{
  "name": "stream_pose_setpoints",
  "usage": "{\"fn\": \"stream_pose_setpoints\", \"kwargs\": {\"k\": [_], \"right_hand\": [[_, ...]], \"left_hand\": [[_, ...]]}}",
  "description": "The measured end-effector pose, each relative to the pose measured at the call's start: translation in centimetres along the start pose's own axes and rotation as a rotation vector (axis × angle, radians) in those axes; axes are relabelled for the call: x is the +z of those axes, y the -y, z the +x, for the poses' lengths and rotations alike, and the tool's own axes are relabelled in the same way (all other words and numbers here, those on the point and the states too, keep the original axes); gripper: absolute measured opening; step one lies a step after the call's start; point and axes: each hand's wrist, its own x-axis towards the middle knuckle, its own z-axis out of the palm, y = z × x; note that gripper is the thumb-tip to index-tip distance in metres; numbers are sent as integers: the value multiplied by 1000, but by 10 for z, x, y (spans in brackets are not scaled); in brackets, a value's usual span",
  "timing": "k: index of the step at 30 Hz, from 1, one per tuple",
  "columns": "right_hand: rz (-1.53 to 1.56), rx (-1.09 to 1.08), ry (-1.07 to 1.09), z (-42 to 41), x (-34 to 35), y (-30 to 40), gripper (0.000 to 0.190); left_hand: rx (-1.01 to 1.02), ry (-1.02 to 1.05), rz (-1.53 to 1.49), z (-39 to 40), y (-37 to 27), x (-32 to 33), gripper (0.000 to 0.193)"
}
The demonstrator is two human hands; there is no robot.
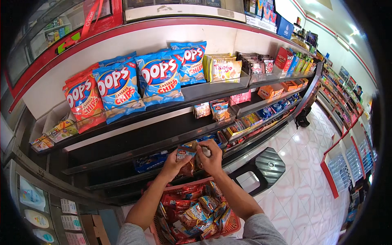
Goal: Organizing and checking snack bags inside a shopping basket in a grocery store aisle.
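Observation:
My left hand [173, 164] grips a brown Malkist snack packet [185, 154] above the basket, thumb across its front. Close against it, my right hand [212, 156] is curled around a small pale item [206, 151], perhaps a wadded cloth; I cannot tell which. Its fingertips meet the edge of the held packets. Below both forearms sits an orange-red plastic basket [233, 226], filled with Malkist packets [196, 214] and red snack packets [174, 202]. On the middle shelf [131, 134] in front of me, several small Malkist packets [220, 109] stand toward the right end.
Oops cassava chip bags [160, 76] and Tango wafer packs [226, 69] line the upper shelf. Blue Oreo packs [151, 161] lie lower down. A black plastic step stool [269, 168] stands on the tiled floor [294, 196] at right. Clear plastic lips edge the shelves.

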Motion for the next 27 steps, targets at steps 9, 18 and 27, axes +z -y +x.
{"fn": "stream_pose_setpoints", "kwargs": {"k": [9,18,27], "right_hand": [[146,-130,248,-6,0,1,14],[51,-36,43,-2,4,4,13],[190,-97,410,-2,-4,4,11]], "left_hand": [[92,-276,-116,6,-2,-2,44],[-24,-114,-89,0,0,0,43],[124,-410,-145,6,-3,-4,44]]}}
